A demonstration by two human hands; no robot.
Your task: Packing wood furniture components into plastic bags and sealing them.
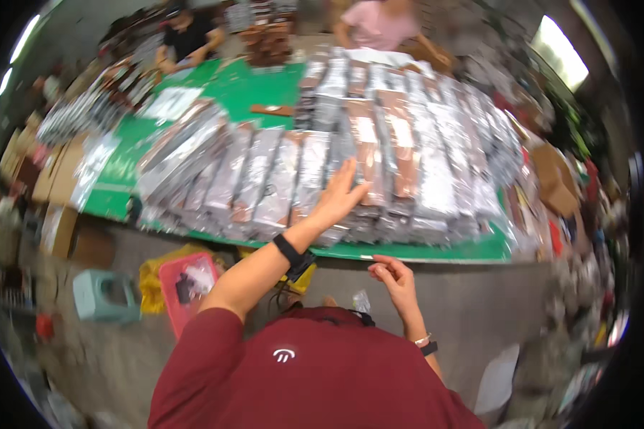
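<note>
Rows of long, flat clear plastic packages (265, 179) lie piled on the green table (257, 82), with brown or greyish contents I cannot identify. My left hand (338, 194) reaches over the near middle of the pile, fingers stretched and spread, its fingertips beside a package with a brown face (366, 146). Whether it presses on the plastic is blurred. Just off the table's front edge is my right hand (396, 280), loosely curled with thumb and index finger a little apart. A tiny white piece (367, 257) shows near its index fingertip; I cannot tell if they touch.
A brown strap (272, 109) lies behind the packages. Across the table sit two people, one in black (186, 39), one in pink (381, 27). On the floor at left are a pink basin (170, 286) and a pale teal stool (93, 297). Cardboard boxes (554, 179) flank the table.
</note>
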